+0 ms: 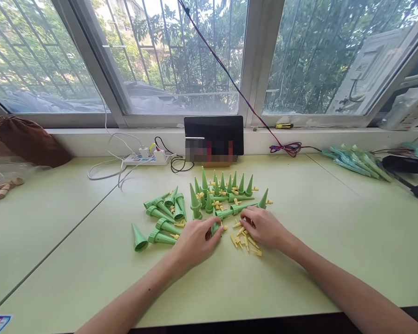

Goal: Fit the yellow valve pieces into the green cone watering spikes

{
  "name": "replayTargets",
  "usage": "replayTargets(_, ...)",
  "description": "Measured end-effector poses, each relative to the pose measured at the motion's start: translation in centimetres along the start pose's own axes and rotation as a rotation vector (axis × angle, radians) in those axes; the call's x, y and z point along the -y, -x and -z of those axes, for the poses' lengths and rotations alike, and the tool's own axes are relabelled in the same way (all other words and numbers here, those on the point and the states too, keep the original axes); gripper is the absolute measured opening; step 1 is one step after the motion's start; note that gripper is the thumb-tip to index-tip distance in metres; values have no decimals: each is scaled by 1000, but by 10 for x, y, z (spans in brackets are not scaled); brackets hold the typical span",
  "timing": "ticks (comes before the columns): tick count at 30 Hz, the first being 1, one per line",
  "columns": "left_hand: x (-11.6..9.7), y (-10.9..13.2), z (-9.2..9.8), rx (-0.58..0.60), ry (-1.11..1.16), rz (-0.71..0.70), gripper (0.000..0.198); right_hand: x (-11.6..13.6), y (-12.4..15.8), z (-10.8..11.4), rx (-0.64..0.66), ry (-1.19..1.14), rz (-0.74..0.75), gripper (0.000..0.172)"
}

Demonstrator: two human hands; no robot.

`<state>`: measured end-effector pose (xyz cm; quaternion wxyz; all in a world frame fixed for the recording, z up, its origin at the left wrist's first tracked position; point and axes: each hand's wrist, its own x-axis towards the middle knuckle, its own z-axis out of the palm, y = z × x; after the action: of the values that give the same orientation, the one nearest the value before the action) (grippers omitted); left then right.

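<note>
My left hand (199, 240) is closed around a green plastic cone spike (215, 227), mostly hidden by the fingers, with a yellow tip showing beside them. My right hand (263, 226) has its fingers curled together at the upper edge of a small pile of yellow plastic valve pieces (245, 240); whatever is between the fingertips is hidden. Beyond both hands, several green cone spikes stand point up, among them one spike (195, 203) with a yellow piece in it. More green spikes (160, 213) lie on their sides to the left, and a single spike (139, 239) rests apart from them.
A tablet (214, 137) leans by the window, with a white power strip (148, 158) and cables left of it. A brown bag (31, 141) lies far left. Bundled wires (286, 148), blue-green plastic pieces (357, 161) and a black strapped item (409, 174) are on the right.
</note>
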<state>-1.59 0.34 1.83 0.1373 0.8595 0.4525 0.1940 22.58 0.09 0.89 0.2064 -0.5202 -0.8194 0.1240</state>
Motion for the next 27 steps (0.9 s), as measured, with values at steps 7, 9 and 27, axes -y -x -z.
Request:
replayTargets(7, -2, 0, 2, 37, 23, 32, 22, -1, -2, -2, 0, 11, -3, 15)
replayTargets(9, -3, 1, 2, 31, 32, 33, 21, 0, -1, -2, 0, 10, -8, 15)
replayTargets(27, -3, 1, 0, 33, 220, -20, 24, 6, 1, -2, -37, -17, -19, 19)
